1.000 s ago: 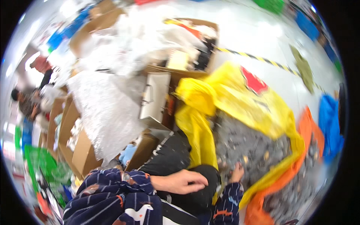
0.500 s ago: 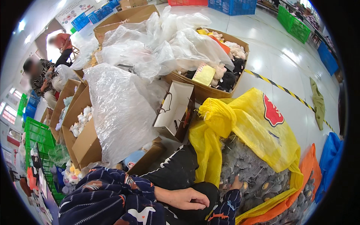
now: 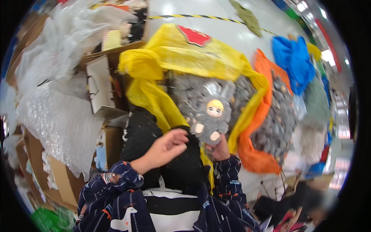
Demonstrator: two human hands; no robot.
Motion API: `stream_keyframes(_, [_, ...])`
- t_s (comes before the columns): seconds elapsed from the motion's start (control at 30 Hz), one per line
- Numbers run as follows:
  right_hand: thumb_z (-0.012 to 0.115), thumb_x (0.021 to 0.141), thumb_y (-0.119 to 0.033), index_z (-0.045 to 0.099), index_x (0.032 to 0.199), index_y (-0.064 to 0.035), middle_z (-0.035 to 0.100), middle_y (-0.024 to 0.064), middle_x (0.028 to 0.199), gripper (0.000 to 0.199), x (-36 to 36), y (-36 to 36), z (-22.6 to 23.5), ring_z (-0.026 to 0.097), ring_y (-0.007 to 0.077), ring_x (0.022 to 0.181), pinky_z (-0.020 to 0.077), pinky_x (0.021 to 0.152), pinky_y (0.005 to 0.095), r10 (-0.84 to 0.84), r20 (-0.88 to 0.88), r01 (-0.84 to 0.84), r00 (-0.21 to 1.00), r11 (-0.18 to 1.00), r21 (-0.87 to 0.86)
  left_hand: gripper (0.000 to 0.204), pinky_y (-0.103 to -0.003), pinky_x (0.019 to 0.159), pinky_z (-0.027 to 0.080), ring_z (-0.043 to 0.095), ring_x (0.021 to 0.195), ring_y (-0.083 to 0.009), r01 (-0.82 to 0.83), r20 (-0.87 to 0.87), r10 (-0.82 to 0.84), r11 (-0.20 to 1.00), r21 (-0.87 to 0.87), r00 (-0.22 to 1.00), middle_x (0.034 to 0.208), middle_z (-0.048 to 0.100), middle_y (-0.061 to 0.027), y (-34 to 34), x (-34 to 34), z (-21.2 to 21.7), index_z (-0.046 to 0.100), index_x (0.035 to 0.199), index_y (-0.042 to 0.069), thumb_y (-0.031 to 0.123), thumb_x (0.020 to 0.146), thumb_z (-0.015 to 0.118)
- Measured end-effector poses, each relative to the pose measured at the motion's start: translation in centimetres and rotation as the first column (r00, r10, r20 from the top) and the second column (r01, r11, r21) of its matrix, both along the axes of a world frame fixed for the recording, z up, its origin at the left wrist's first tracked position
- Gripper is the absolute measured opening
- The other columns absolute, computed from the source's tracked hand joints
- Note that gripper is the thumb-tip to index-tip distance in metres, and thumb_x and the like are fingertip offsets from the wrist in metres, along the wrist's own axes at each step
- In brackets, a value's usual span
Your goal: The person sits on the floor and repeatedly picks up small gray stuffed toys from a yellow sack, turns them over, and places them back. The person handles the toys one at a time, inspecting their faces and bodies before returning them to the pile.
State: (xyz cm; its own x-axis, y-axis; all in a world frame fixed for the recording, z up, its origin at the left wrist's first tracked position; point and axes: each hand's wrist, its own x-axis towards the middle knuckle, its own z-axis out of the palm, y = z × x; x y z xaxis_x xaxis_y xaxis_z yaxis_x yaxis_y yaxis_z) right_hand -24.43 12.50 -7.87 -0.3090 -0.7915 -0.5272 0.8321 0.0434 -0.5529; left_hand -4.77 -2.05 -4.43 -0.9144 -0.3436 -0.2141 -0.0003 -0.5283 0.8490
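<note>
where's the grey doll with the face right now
In the head view, the doll is right of centre, in the right hand, seen against the grey pile in the yellow sack.

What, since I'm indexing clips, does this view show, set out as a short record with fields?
Left hand: empty, loosely open, above the black trousers
Right hand: holds a grey plush toy near its feet
Toy pose: upright, face toward the camera
Yellow bag: open, grey plush pieces inside
Orange bag: right of the yellow bag, also holding grey plush
Blue bag: upper right
</note>
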Motion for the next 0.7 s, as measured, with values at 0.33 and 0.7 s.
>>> stream_keyframes(0.33, [0.058, 0.085, -0.017, 0.053, 0.116, 0.0003, 0.058, 0.001, 0.079, 0.036, 7.2, 4.3, 6.3, 0.044, 0.0047, 0.051, 0.0346, 0.046, 0.0177, 0.467, -0.483, -0.236, 0.741, 0.854, 0.465, 0.074, -0.029, 0.097, 0.036, 0.046, 0.112, -0.0143, 0.012, 0.012, -0.014, 0.99, 0.14, 1.0, 0.123, 0.047, -0.0069, 1.0, 2.0, 2.1, 0.028, 0.135, 0.002, 0.019, 0.078, 0.071])
stream_keyframes(0.7, [0.064, 0.082, -0.009, 0.059, 0.097, 0.0025, 0.062, 0.0023, 0.088, 0.02, 11.8, 0.6, 8.0, 0.054, 0.0066, 0.078, 0.0447, 0.071, 0.0222, 0.152, -0.758, 0.005, 0.635, 0.98, 0.201, 0.035, -0.026, 0.086, 0.042, 0.052, 0.098, -0.0107, 0.039, 0.015, -0.037, 0.988, -0.151, 0.999, 0.106, 0.057, -0.0022, 3.1, 4.0, 0.6, 0.048, 0.121, 0.001, 0.018, 0.091, 0.054])
